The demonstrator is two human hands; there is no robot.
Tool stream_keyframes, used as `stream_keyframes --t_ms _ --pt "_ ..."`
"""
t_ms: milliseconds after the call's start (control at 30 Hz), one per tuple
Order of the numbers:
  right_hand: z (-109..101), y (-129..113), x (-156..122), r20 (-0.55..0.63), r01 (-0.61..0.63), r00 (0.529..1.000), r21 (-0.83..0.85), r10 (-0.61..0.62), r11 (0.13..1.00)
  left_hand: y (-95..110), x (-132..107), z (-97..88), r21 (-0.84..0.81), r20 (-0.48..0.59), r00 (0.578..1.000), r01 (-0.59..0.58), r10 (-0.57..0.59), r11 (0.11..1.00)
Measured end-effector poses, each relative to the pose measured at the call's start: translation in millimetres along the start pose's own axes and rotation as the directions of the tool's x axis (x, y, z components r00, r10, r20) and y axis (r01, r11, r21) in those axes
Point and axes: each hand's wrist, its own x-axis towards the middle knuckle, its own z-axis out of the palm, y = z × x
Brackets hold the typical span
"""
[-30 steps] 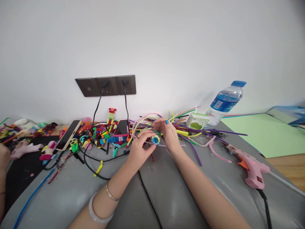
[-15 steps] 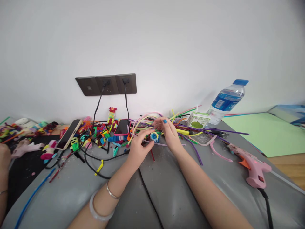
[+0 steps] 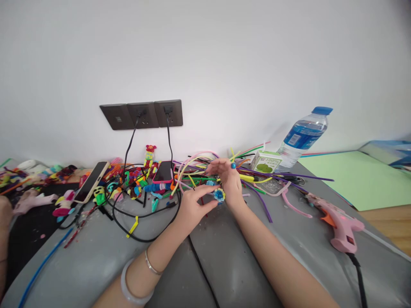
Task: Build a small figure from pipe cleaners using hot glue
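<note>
My left hand [image 3: 197, 206] pinches a small blue and yellow pipe-cleaner piece [image 3: 219, 195] between thumb and fingers. Its rounded, ruffled end faces me. Close on its right is my right hand [image 3: 228, 182], palm turned left, with fingers curved but apart and nothing seen in them; a shiny blue spot shows at its thumb. Whether the right palm touches the piece I cannot tell. Behind both hands lies a loose bunch of pipe cleaners [image 3: 192, 161] in pink, yellow and purple.
A pink glue gun [image 3: 345, 233] lies at the right, before green paper [image 3: 337, 182]. A water bottle [image 3: 305, 137] and small box [image 3: 266, 162] stand near the wall. Black cables [image 3: 135, 237], phones [image 3: 93, 182] and small colourful figures [image 3: 149, 156] fill the left. Another person's hand [image 3: 4, 214] is far left.
My left hand has shifted right and slightly down with the blue and yellow piece. My right hand has turned, showing more of its palm, with the thumb further right.
</note>
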Motion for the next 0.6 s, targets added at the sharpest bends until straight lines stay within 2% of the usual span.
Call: stream_keyframes --t_ms 167,433,600 --pt "-0.1 1.6 -1.6 0.005 0.021 1.0 0.024 -0.021 0.999 1.9 -1.5 0.7 0.01 0.001 0.999 0.049 -0.049 0.999" --pt "-0.7 1.0 -2.4 -0.003 0.01 1.0 -0.038 -0.01 0.999 4.4 -2.5 0.9 0.037 0.002 1.0 0.026 -0.026 0.999" --pt "-0.4 2.3 -0.7 -0.004 -0.011 1.0 -0.015 0.011 1.0 4.0 -0.1 -1.8 -0.01 0.033 0.999 0.028 -0.028 1.0"
